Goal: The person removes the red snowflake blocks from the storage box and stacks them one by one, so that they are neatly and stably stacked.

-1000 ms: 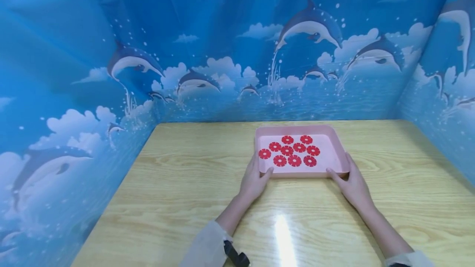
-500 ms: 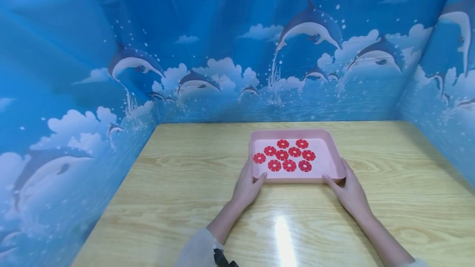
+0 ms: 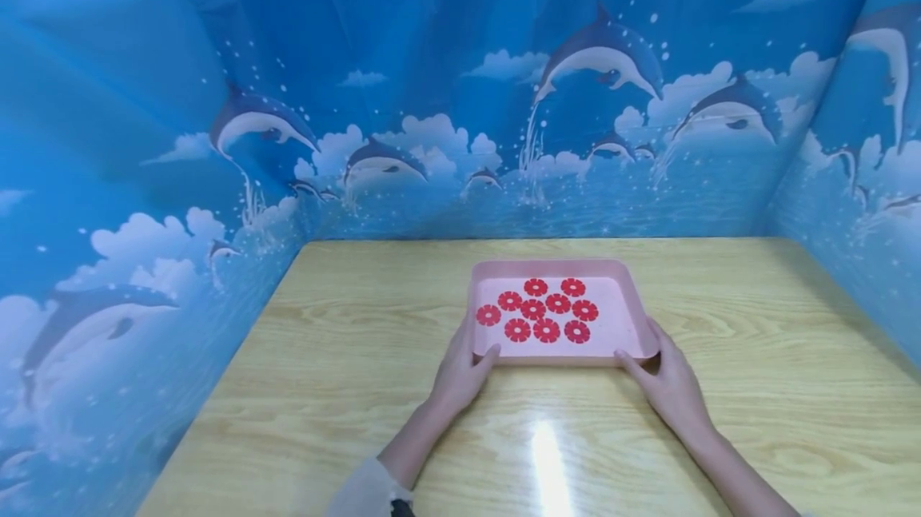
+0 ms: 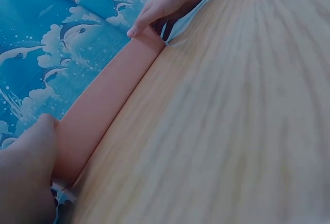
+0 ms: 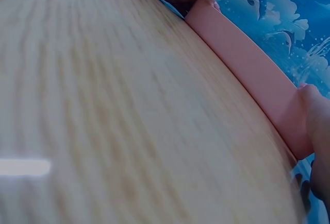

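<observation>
A shallow pink tray (image 3: 608, 317) lies near the back of the wooden table, its front wall (image 4: 105, 108) low over the wood in the left wrist view. On its floor several red notched discs (image 3: 532, 309) are spread in loose rows, mostly toward the left. My left hand (image 3: 460, 369) grips the tray's front left corner, thumb over the front rim and the other fingers along the side. My right hand (image 3: 669, 381) holds the front right corner the same way; its thumb (image 5: 308, 92) presses the rim in the right wrist view.
The wood-grain table (image 3: 345, 357) reaches out on all sides of the tray, with a bright light reflection (image 3: 550, 469) in front. A blue curtain (image 3: 432, 61) printed with dolphins and clouds stands along the back, left and right edges.
Both hands have brought the tray toward me and somewhat to the left. The red discs have travelled with it and keep the same arrangement.
</observation>
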A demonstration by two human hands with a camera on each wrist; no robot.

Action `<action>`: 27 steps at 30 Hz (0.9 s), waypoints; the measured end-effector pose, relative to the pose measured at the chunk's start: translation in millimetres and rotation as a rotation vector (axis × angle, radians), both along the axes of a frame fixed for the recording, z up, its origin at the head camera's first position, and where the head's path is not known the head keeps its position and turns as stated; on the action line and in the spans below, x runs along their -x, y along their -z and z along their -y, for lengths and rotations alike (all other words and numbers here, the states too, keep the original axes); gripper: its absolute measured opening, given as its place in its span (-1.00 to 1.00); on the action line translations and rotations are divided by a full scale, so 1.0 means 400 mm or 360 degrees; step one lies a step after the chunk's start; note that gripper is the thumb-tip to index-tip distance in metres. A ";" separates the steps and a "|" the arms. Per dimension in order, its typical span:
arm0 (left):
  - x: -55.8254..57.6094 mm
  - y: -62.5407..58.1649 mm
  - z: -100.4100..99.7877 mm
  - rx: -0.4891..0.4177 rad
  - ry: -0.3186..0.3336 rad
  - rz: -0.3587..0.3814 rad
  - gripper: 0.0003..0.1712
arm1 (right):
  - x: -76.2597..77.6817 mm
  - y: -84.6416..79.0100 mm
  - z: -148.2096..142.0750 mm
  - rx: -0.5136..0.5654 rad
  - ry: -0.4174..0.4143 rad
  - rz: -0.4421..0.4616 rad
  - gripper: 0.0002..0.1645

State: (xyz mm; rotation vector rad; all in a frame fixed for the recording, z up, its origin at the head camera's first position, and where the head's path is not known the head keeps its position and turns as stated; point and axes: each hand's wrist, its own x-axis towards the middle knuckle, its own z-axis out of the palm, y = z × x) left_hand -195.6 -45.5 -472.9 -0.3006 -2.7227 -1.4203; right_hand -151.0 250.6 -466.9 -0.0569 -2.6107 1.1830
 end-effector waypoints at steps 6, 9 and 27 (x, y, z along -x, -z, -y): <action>-0.009 -0.005 0.016 -0.0034 0.0005 0.0040 -0.12 | -0.005 0.000 0.011 -0.0019 -0.0038 -0.0045 0.01; -0.012 -0.004 0.025 -0.0020 0.0004 0.0025 -0.12 | -0.008 -0.001 0.017 -0.0033 -0.0045 -0.0036 0.03; -0.029 0.000 0.070 -0.0043 0.0062 -0.0003 -0.14 | -0.040 0.000 0.050 -0.0067 -0.0049 -0.0051 0.00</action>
